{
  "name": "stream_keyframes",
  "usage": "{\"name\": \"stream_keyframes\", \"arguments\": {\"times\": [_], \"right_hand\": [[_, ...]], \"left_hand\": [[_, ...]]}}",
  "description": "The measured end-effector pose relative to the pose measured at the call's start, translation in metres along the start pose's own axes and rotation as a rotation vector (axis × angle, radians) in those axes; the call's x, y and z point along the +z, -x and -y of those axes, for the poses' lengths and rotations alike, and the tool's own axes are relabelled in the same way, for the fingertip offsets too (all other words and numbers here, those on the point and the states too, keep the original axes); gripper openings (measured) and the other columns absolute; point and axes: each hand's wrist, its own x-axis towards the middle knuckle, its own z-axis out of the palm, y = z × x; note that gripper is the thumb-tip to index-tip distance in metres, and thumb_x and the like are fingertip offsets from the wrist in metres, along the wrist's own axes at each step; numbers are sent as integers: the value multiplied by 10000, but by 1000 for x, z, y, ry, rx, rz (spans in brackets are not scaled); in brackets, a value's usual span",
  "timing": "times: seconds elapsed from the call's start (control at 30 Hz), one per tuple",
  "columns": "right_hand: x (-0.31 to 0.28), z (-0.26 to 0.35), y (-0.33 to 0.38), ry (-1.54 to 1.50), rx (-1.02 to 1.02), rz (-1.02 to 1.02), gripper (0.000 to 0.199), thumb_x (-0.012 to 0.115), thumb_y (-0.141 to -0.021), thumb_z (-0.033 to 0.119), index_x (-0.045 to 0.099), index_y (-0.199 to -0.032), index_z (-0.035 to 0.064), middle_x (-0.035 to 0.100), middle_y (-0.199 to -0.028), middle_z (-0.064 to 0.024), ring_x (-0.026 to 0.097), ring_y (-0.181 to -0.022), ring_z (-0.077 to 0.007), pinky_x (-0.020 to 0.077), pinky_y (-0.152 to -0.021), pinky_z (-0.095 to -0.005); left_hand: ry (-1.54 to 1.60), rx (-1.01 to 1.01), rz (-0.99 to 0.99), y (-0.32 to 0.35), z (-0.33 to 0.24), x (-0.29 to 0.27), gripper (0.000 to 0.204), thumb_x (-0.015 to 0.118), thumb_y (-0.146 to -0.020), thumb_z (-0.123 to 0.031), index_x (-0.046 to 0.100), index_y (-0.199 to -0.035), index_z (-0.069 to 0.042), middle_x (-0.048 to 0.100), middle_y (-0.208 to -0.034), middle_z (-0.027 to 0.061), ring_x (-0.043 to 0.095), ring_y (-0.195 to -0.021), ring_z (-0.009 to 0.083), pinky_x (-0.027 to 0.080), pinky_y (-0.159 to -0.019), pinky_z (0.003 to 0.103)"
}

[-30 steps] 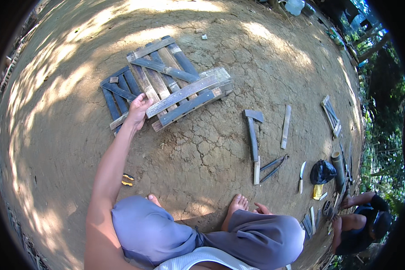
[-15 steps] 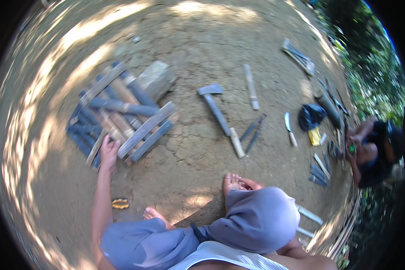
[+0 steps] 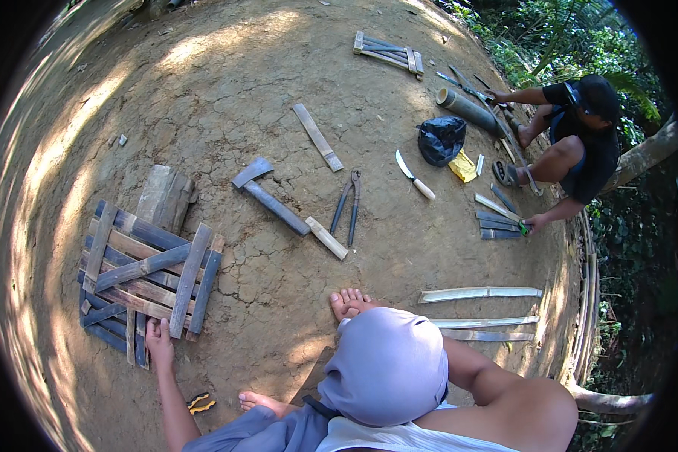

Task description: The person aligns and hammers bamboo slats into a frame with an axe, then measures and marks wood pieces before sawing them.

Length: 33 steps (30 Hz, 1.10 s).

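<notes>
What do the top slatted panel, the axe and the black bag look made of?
Slatted panel: wood or split bamboo, weathered and unpainted-looking, judging by mottled tan and dark strips.
Axe head: probably steel, from its dull grey, flat blade; dark handle could be wood or metal.
Black bag: likely thin plastic, given its glossy crumpled folds.

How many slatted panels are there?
3: the large panel by the left hand, the lower panel partly beneath the first, and the far panel near the top. Others could be hidden.
</notes>
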Motion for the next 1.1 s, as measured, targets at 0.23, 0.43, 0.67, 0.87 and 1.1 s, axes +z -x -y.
{"name": "stream_keyframes", "arguments": {"times": [0.23,0.43,0.67,0.87,1.1], "right_hand": [[42,-71,-37,-423,147,-45,474,472,-1081,474,685,-1157,57,692,-1262,-147,628,-1226,-323,463,-1054,-443],[6,-52,-38,-826,29,-304,285,689,-973,327,754,-1096,78,754,-898,-89,700,-817,-184,551,-750,-344],[-75,-305,53,-432,636,-668,279,677,-941,270,767,-1120,77,751,-857,-131,705,-750,-201,551,-698,-353],[-146,-545,183,-54,1066,-1162,358,684,-903,338,751,-1159,96,782,-995,-140,748,-942,-321,572,-842,-431],[-180,-707,172,10,1636,-1137,840,716,-892,500,405,-1574,122,400,-1554,-311,381,-1454,-466,370,-1175,-549]], "left_hand": [[-156,-187,-102,2,-11,8,318,516,-1105,-397,627,-1150,-102,694,-1010,21,624,-859,89,484,-681,281],[-229,-94,-189,7,36,-45,135,470,-1051,-175,566,-966,-132,614,-808,-20,597,-694,94,468,-609,239],[-928,-47,349,79,-40,-109,159,540,-988,-137,565,-871,-32,589,-750,70,583,-670,173,485,-642,334],[-1108,-90,456,115,-90,72,185,545,-1000,-162,569,-870,-32,585,-735,68,580,-657,174,483,-637,338],[-1344,18,303,112,-146,177,217,550,-1014,-192,574,-869,-31,580,-719,66,575,-643,176,481,-630,343]]}}
